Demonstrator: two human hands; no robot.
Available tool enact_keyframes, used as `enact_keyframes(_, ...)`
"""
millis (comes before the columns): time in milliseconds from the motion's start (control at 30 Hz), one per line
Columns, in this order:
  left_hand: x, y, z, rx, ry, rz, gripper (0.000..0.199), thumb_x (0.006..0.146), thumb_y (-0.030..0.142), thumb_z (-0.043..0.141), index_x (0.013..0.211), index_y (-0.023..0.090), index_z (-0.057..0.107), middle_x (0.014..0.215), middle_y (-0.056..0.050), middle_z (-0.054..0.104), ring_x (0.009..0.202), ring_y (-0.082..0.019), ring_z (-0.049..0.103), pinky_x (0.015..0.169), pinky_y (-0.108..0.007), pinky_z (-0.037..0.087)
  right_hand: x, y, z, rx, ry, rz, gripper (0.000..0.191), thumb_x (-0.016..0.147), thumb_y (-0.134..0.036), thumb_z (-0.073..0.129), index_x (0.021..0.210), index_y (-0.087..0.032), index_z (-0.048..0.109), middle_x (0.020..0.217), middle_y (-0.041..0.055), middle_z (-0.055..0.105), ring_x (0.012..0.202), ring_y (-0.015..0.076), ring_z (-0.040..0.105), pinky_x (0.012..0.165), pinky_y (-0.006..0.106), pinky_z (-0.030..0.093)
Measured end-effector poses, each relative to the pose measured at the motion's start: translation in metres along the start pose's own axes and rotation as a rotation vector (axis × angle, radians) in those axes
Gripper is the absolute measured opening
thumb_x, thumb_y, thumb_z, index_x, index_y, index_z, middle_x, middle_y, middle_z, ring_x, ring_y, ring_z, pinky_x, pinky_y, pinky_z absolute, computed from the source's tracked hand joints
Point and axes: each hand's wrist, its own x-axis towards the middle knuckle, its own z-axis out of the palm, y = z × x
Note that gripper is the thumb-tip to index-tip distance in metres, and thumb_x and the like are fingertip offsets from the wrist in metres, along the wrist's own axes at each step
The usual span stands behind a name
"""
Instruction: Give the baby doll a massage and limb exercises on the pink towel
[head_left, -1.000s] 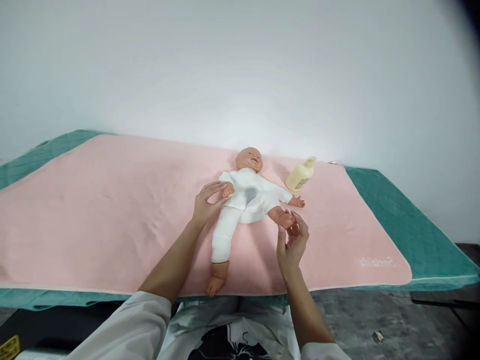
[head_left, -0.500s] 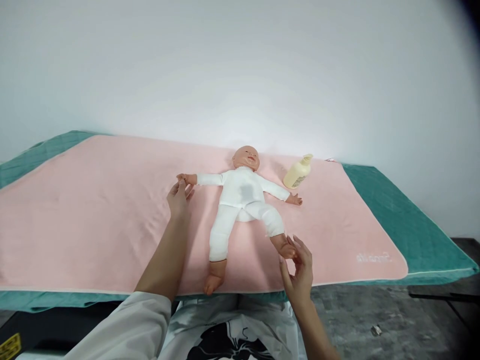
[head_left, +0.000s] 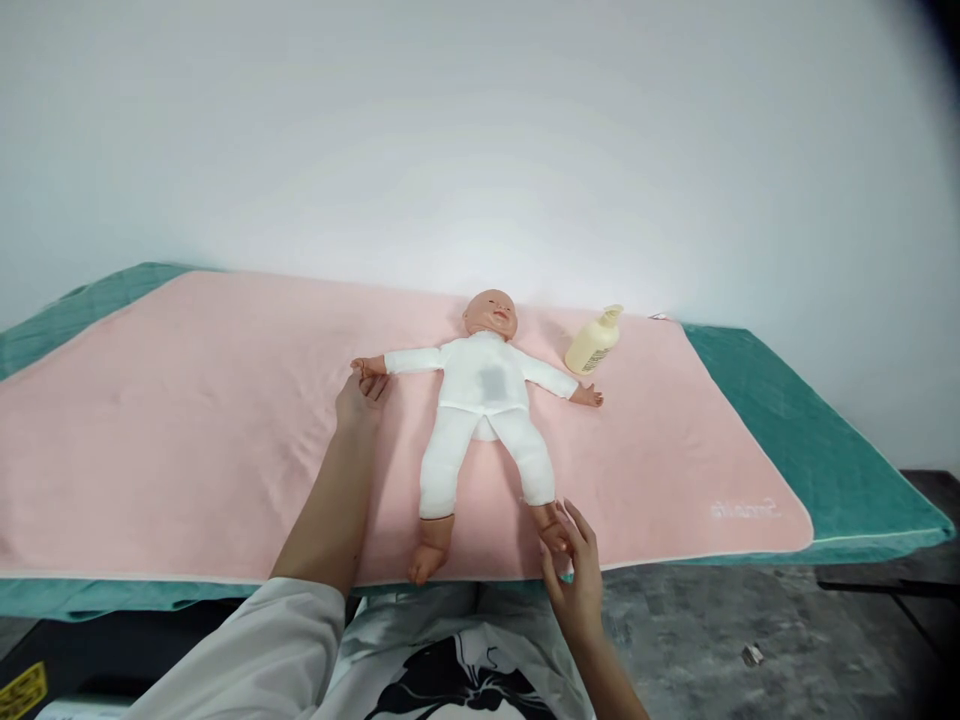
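Note:
A baby doll (head_left: 487, 380) with a white cloth body lies on its back on a pink mat (head_left: 225, 420), head toward the wall, arms spread. At the doll's hand on the left side of the view, my left hand (head_left: 361, 400) has its fingers closed around that small hand. My right hand (head_left: 574, 570) holds the doll's foot on the right side between thumb and fingers. The doll's other foot (head_left: 429, 550) rests near the mat's front edge.
A pale yellow pump bottle (head_left: 594, 345) stands on the mat beside the doll's outstretched arm. Green padding (head_left: 817, 450) shows under the mat. A white wall rises behind. Part of a dark metal frame (head_left: 885, 588) is at the lower right.
My right hand has moved down and left with the doll's foot, and that leg is now straighter. My left hand and the doll's hand have shifted slightly left and down.

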Motion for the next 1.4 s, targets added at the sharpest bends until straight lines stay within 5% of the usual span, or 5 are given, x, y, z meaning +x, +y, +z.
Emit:
enact_keyframes(367, -0.009, 0.0, 0.002, 0.06, -0.028, 0.042, 0.011, 0.091, 0.025, 0.058, 0.092, 0.015, 0.062, 0.1, -0.011, 0.066, 0.09, -0.018, 0.07, 0.08, -0.027, 0.06, -0.002, 0.002, 0.012, 0.026, -0.005, 0.019, 0.049, 0.091, -0.019, 0.055, 0.139, -0.026, 0.045, 0.137, 0.014, 0.053, 0.127, 0.0268, 0.055, 0.097, 0.049, 0.056)
enact_keyframes(633, -0.026, -0.005, 0.001, 0.298, -0.172, 0.505, 0.028, 0.089, 0.039, 0.064, 0.106, 0.017, 0.065, 0.116, -0.009, 0.068, 0.096, -0.016, 0.071, 0.096, -0.032, 0.052, 0.014, -0.021, -0.004, 0.258, 0.149, 0.15, 0.049, 0.09, -0.017, 0.058, 0.136, -0.029, 0.048, 0.142, 0.0144, 0.047, 0.125, 0.0268, 0.059, 0.09, 0.044, 0.061)
enact_keyframes(767, -0.041, -0.008, 0.007, 0.316, -0.305, 0.704, 0.029, 0.087, 0.038, 0.067, 0.106, 0.016, 0.067, 0.113, -0.01, 0.069, 0.108, -0.019, 0.067, 0.101, -0.034, 0.049, 0.034, -0.029, -0.013, 0.37, 0.255, 0.152, 0.052, 0.087, -0.015, 0.062, 0.134, -0.031, 0.048, 0.145, 0.0136, 0.043, 0.127, 0.0287, 0.059, 0.093, 0.047, 0.06)
enact_keyframes(1000, -0.065, -0.019, 0.005, 0.604, -0.515, 0.852, 0.031, 0.082, 0.036, 0.072, 0.109, 0.021, 0.071, 0.114, -0.007, 0.07, 0.113, -0.022, 0.062, 0.107, -0.039, 0.044, 0.075, -0.039, -0.009, 0.411, 0.32, 0.056, 0.051, 0.087, -0.016, 0.062, 0.134, -0.031, 0.047, 0.14, 0.0126, 0.048, 0.125, 0.0272, 0.06, 0.094, 0.047, 0.059)
enact_keyframes(1400, -0.054, -0.033, 0.003, 0.901, -0.947, 1.219, 0.031, 0.081, 0.031, 0.073, 0.112, 0.031, 0.072, 0.12, -0.004, 0.071, 0.119, -0.025, 0.059, 0.106, -0.048, 0.045, 0.122, -0.042, 0.019, 0.41, 0.291, 0.065, 0.048, 0.087, -0.028, 0.063, 0.132, -0.025, 0.046, 0.13, 0.0139, 0.057, 0.12, 0.0245, 0.061, 0.095, 0.045, 0.057)
